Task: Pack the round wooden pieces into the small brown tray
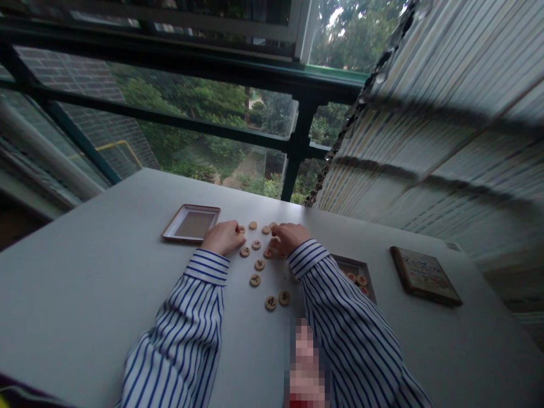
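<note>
Several round wooden game discs with black or red characters lie scattered on a white table. My left hand rests curled among the far discs, fingertips touching one near its knuckles. My right hand is also curled, fingers pinched over discs at the far side of the group. Both arms wear blue-striped white sleeves. What each hand holds under its fingers is hidden.
An empty brown-rimmed tray sits left of my left hand. A box with red-marked discs lies by my right forearm, and its picture lid lies further right. Windows and a bamboo blind stand behind the table.
</note>
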Tool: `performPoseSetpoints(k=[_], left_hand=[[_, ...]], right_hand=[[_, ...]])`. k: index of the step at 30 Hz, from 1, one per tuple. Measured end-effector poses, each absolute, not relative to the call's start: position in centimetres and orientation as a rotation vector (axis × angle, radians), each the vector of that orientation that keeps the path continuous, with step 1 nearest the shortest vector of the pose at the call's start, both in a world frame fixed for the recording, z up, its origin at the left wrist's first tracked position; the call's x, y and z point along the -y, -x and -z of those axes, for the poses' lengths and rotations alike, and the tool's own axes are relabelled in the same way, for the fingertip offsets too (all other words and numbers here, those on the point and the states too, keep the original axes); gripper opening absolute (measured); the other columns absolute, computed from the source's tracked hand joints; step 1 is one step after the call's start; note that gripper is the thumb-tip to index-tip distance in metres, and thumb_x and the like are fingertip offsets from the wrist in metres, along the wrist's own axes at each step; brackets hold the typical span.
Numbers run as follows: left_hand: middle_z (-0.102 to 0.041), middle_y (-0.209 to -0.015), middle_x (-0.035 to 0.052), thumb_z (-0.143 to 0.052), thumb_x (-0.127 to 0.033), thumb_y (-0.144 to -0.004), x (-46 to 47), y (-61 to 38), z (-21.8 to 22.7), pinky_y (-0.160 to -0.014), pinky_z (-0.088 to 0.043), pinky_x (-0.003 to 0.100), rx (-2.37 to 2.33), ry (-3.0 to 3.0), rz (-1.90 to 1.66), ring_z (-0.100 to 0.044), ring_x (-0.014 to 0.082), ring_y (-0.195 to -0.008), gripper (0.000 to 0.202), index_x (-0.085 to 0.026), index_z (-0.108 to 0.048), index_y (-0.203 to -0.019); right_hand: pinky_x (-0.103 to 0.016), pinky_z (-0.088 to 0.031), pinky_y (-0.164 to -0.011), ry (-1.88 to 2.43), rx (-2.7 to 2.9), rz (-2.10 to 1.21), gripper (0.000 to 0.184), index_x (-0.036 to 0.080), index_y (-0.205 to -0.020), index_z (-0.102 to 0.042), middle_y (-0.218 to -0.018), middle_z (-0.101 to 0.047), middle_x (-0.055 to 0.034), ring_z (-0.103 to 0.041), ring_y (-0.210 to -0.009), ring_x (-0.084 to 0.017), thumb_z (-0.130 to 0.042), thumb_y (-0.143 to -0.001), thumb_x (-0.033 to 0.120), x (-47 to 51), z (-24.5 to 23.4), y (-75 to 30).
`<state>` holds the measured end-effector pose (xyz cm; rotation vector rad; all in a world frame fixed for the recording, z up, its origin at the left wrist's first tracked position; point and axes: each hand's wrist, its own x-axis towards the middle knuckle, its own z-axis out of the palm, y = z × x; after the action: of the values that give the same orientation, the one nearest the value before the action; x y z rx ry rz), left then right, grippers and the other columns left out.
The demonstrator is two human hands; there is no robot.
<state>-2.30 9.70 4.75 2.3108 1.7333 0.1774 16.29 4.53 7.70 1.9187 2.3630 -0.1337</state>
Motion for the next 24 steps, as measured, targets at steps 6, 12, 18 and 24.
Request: performPoseSetpoints(k=[6, 12, 18, 24], left_hand=[[-0.066, -0.085, 0.0102, -0.054, -0.039, -0.063, -9.8, 2.3, -4.6, -0.061, -0.041, 0.029, -1.733, -2.31, -0.169, -0.059, 0.024, -0.079, 0.026, -0.02, -0.062, -0.078], [-0.068, -0.081, 0.0086, -0.053, -0.041, -0.065, -10.0, 2.7, -5.0, -0.061, -0.041, 0.026, -1.608, -2.286, -0.222, -0.06, 0.0215, -0.076, 0.026, -0.02, -0.065, -0.075], [-0.068, -0.084, 0.0077, -0.05, -0.046, -0.068, -10.3, 3.6, -5.6, -0.065, -0.043, 0.025, -1.41, -2.183, -0.405, -0.06, 0.02, -0.076, 0.036, -0.018, -0.067, -0.083], [-0.068, -0.09, 0.0074, -0.05, -0.048, -0.069, -10.8, 4.4, -5.1, -0.072, -0.044, 0.025, -1.341, -2.085, -0.519, -0.06, 0.0204, -0.083, 0.042, -0.016, -0.066, -0.09]], right_hand=[[-0.031, -0.04, -0.07, -1.929, -2.383, 0.093, 0.025, 0.023, -0.097, -0.054, -0.1, -0.06, -0.0052, -0.054, -0.091, -0.02, -0.044, -0.078, 0.033, -4.4, -8.3, -16.1], [-0.031, -0.039, -0.071, -1.948, -2.393, 0.064, 0.025, 0.023, -0.1, -0.053, -0.099, -0.06, -0.0058, -0.054, -0.091, -0.02, -0.043, -0.079, 0.032, -4.4, -8.4, -16.1], [-0.031, -0.039, -0.072, -1.979, -2.414, 0.02, 0.023, 0.022, -0.099, -0.053, -0.099, -0.059, -0.0064, -0.053, -0.091, -0.02, -0.041, -0.08, 0.029, -4.4, -8.4, -16.0], [-0.03, -0.038, -0.072, -2.011, -2.416, 0.004, 0.025, 0.022, -0.1, -0.053, -0.101, -0.059, -0.007, -0.052, -0.092, -0.019, -0.039, -0.081, 0.028, -4.4, -8.4, -15.9]])
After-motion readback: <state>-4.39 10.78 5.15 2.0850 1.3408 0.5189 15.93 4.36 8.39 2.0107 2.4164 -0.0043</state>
